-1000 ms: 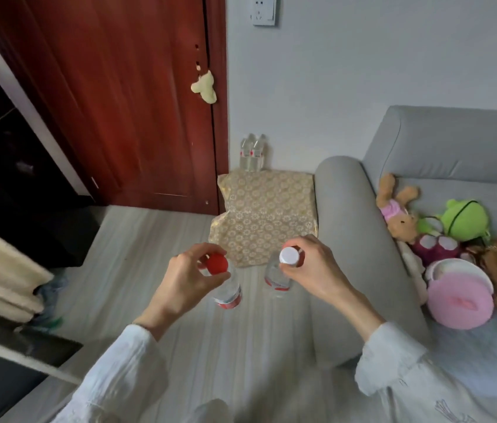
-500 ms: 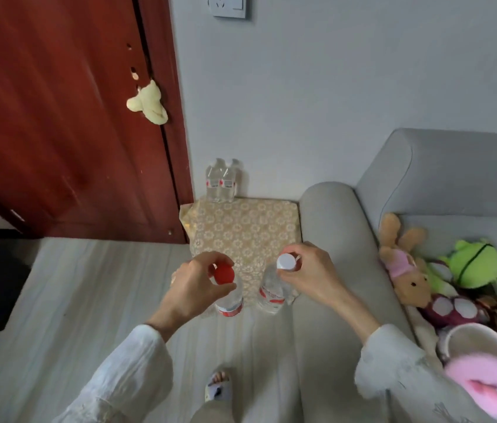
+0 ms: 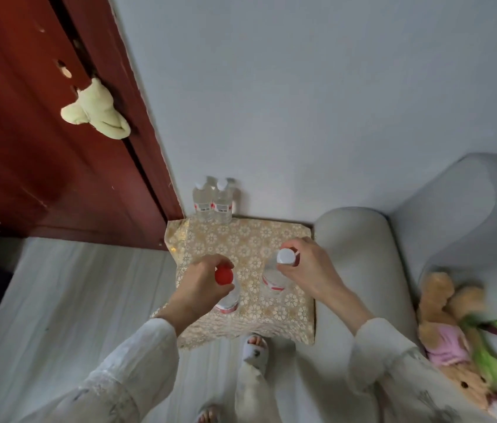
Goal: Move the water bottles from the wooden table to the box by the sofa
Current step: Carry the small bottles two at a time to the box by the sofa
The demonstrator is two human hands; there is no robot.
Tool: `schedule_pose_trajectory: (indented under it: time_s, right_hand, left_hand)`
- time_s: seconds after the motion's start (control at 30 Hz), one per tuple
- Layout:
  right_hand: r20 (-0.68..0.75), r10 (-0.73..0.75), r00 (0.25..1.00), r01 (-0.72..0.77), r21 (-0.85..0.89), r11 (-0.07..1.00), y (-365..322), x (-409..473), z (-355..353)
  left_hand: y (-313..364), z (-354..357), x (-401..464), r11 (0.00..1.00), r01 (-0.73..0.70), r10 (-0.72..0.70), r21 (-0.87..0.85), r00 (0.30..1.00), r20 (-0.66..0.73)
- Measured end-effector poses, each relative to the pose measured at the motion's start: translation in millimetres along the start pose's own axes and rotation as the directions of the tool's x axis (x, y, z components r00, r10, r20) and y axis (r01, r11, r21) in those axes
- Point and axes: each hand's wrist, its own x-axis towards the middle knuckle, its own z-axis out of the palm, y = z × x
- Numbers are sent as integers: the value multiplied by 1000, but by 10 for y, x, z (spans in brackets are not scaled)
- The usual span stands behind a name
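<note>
Left hand [image 3: 195,288] pinching red-capped bottle [image 3: 225,290], right hand [image 3: 305,270] pinching white-capped bottle [image 3: 274,274]. Beyond both: two clear bottles [image 3: 214,203] on floral-cloth box [image 3: 241,239]. Right: rounded grey sofa [image 3: 357,254].

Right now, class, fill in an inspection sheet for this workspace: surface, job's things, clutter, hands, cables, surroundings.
Surface: box covered in gold floral cloth, beside the sofa.
Job's things: red-capped bottle and white-capped bottle held over the box; two bottles standing at its far edge by the wall.
Clutter: nothing seen on the box.
Hands: left hand grips the red cap; right hand grips the white cap.
Cables: nothing seen.
Surroundings: red door, soft toys on the sofa.
</note>
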Motion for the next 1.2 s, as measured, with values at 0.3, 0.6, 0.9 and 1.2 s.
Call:
schedule_pose_trajectory:
  time_s: [0.3, 0.6, 0.9, 1.2]
  right_hand:
    - [130, -34, 991, 39, -38, 999, 480, 1350, 243]
    - [117, -58, 991, 73, -122, 990, 693, 2256, 561]
    - [96, -66, 993, 79, -145, 986, 814, 2659, 655]
    - [55, -137, 989, 143, -147, 979, 833, 2803, 703]
  left_hand:
    - [-252, 241, 1421, 994, 39, -42, 98, 999, 33]
    - [-418, 335, 2521, 972, -90, 66, 218, 991, 112]
    - [-408, 442, 3086, 910, -239, 174, 340, 962, 212]
    - [-490, 532, 3259, 933, -162, 127, 323, 984, 126]
